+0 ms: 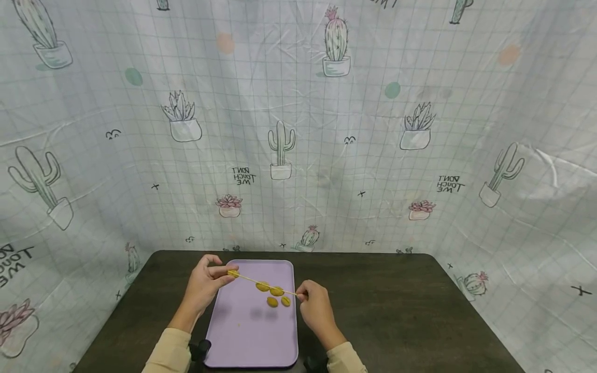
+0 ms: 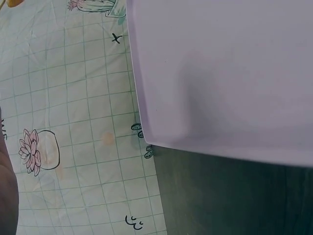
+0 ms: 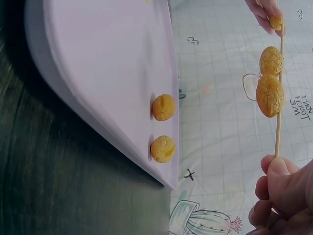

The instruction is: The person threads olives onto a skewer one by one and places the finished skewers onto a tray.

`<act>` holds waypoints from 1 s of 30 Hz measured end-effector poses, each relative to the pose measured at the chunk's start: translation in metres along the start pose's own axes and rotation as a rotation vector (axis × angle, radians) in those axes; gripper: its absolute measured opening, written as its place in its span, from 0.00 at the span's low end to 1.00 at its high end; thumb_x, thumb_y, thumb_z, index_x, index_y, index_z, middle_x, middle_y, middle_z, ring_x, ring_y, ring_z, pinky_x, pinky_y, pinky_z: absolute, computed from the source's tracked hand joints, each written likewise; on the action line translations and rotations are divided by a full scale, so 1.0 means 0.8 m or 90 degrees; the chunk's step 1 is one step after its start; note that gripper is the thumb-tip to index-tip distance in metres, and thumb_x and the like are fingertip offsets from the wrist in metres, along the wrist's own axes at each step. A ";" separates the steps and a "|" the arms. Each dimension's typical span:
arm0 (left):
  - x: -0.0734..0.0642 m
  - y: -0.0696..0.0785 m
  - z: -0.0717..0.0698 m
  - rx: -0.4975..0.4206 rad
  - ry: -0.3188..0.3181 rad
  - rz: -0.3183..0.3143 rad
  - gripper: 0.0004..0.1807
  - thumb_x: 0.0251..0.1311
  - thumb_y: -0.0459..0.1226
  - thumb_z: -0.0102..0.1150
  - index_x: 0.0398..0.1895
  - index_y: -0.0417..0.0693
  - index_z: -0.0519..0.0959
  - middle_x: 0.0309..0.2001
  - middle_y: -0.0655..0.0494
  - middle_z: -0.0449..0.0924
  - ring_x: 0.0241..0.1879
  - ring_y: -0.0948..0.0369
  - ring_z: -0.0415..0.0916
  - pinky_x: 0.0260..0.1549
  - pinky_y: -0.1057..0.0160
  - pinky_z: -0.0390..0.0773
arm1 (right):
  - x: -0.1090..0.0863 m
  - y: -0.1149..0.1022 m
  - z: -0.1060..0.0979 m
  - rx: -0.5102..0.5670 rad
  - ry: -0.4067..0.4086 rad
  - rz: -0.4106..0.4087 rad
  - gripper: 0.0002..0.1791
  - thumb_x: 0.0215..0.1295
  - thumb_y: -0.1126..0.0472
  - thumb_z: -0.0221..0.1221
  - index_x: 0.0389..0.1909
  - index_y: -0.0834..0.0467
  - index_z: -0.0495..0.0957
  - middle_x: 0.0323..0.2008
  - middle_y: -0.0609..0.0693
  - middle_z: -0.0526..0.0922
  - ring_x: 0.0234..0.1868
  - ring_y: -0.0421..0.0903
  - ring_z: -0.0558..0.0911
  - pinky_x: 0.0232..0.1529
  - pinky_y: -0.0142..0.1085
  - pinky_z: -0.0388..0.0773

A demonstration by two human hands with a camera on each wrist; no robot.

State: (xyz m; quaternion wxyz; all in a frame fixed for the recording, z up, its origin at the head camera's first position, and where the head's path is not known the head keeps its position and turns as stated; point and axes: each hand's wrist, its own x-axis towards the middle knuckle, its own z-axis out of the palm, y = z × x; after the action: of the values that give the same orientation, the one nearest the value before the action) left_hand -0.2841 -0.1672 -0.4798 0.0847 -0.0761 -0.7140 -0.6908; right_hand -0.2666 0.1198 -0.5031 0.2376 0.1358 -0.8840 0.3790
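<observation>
A thin wooden skewer (image 1: 247, 278) is held up slantwise over the lilac tray (image 1: 252, 342). Two wrinkled golden-brown balls, an upper one (image 3: 271, 61) and a lower one (image 3: 270, 95), sit on its middle, touching each other. My left hand (image 1: 205, 284) pinches another golden-brown ball (image 1: 233, 273) at the skewer's far end; whether the stick pierces it cannot be made out. With thumb and fingers my right hand (image 1: 316, 306) grips the near end of the skewer. Two loose balls, one (image 3: 163, 107) and another (image 3: 163, 149), lie on the tray near its far right corner.
Under the tray is a dark wooden table (image 1: 387, 311). A cactus-printed curtain (image 1: 298, 155) hangs behind the table and along both sides. A small yellow crumb (image 1: 239, 325) lies on the tray, and the tray's raised rim (image 1: 296, 331) runs beside my right hand.
</observation>
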 end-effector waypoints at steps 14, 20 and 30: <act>-0.005 0.002 0.002 0.019 0.002 -0.008 0.21 0.58 0.23 0.67 0.47 0.37 0.66 0.47 0.39 0.86 0.43 0.62 0.86 0.42 0.66 0.83 | 0.002 -0.002 0.009 0.005 -0.009 0.000 0.13 0.50 0.82 0.63 0.21 0.60 0.80 0.23 0.44 0.79 0.26 0.40 0.75 0.29 0.34 0.75; -0.004 -0.003 0.003 0.010 -0.001 -0.013 0.20 0.58 0.22 0.67 0.47 0.33 0.66 0.47 0.39 0.86 0.43 0.62 0.86 0.42 0.66 0.83 | 0.003 -0.003 0.012 0.011 -0.008 -0.004 0.14 0.48 0.82 0.64 0.21 0.60 0.79 0.22 0.44 0.78 0.26 0.39 0.74 0.28 0.33 0.74; 0.000 -0.006 0.008 -0.014 -0.007 -0.020 0.19 0.56 0.21 0.68 0.43 0.37 0.67 0.44 0.40 0.87 0.42 0.61 0.86 0.41 0.66 0.83 | 0.005 -0.003 0.016 0.020 -0.014 -0.004 0.15 0.48 0.83 0.64 0.20 0.60 0.79 0.23 0.45 0.78 0.26 0.40 0.75 0.28 0.33 0.74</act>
State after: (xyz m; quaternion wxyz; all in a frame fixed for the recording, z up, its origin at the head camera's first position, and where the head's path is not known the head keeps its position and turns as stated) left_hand -0.2856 -0.1613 -0.4846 0.0689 -0.0697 -0.7081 -0.6993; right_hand -0.2733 0.1086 -0.5077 0.2270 0.1461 -0.8801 0.3906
